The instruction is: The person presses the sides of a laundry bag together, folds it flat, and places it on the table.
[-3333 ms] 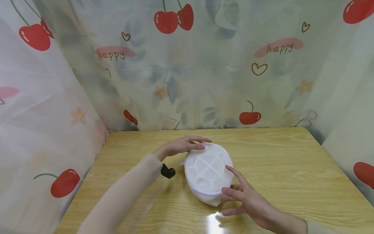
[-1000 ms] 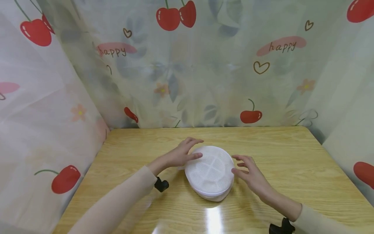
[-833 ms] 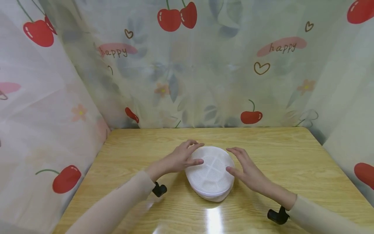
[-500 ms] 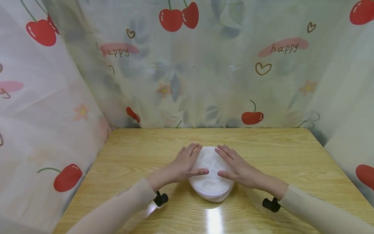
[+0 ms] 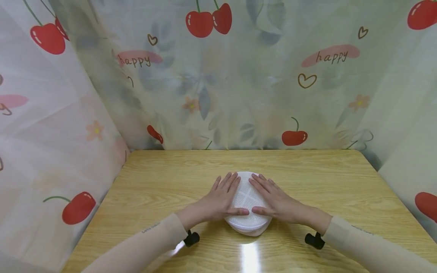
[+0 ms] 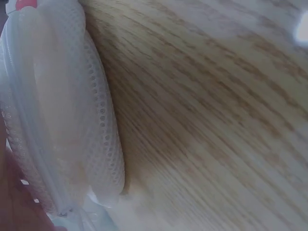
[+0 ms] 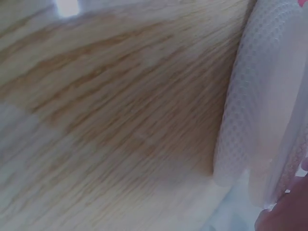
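Observation:
A round white mesh laundry bag (image 5: 245,197) with a smooth edge band lies on the wooden table in the head view. My left hand (image 5: 220,199) rests flat over its left side, fingers straight and pointing away from me. On the right side my right hand (image 5: 280,203) lies the same way, the two thumbs nearly meeting near the front. Both wrist views show the mesh side of the bag squashed low, with folds bulging over the table: the bag (image 6: 103,120) at left in one, the bag (image 7: 240,106) at right in the other.
The wooden table (image 5: 164,170) ends at a patterned curtain (image 5: 218,94) behind it, with more curtain on the left and right. A small black wrist camera (image 5: 192,239) hangs under the left wrist, another camera (image 5: 315,240) under the right.
From beside the bag's right edge, my right hand has moved left onto its top. My left hand has slid right and nearer to me over it. The bag stays in place.

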`<state>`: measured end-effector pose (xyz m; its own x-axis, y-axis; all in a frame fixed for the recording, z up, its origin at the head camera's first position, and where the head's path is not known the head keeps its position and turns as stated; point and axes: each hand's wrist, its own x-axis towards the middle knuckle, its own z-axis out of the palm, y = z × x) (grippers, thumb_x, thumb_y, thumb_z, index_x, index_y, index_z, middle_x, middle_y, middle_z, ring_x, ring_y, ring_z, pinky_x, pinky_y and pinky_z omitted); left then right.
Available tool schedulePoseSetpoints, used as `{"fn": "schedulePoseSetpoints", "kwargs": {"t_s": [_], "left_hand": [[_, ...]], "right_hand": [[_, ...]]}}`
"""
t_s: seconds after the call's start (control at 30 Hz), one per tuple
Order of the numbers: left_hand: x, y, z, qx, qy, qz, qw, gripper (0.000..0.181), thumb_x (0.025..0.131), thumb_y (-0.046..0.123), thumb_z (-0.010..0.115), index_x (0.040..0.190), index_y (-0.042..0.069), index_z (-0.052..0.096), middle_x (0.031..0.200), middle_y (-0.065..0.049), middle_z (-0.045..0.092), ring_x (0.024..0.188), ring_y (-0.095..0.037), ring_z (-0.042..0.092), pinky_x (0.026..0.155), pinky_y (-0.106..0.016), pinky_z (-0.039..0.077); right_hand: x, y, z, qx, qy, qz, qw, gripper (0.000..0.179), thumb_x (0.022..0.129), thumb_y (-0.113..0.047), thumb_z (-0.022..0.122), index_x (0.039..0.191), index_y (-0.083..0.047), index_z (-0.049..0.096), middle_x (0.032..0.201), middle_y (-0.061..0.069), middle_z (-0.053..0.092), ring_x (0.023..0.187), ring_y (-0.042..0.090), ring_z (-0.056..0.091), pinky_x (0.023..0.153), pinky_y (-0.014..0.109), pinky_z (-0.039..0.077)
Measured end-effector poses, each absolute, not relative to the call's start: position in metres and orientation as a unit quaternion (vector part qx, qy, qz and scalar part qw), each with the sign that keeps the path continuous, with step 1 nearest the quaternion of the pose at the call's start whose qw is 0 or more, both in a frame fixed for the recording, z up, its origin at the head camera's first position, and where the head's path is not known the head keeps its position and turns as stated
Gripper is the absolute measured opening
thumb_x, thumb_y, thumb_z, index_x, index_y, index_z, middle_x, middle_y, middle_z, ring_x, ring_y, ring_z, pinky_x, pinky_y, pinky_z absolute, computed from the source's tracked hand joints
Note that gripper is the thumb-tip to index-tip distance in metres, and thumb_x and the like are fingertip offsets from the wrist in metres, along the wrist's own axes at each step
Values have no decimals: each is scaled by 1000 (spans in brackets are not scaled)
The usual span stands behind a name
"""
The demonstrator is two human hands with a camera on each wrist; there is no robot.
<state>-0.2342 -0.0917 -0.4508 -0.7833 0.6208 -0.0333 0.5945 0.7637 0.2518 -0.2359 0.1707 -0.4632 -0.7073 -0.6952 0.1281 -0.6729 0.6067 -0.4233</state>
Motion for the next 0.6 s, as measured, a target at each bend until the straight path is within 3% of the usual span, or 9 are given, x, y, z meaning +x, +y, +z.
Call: {"fn": "schedulePoseSetpoints", "kwargs": {"t_s": [0.6], "left_hand": [[-233, -92, -467, 339, 932, 99, 78, 106, 99, 73, 47, 165, -2, 10, 173, -22, 2, 160, -35, -2, 128, -48, 5]], "right_hand": [[-243, 173, -475, -382, 893, -227, 76, 85, 106, -47, 57, 165, 0, 17, 172, 24, 10, 156, 50, 9, 122, 66, 12]]}}
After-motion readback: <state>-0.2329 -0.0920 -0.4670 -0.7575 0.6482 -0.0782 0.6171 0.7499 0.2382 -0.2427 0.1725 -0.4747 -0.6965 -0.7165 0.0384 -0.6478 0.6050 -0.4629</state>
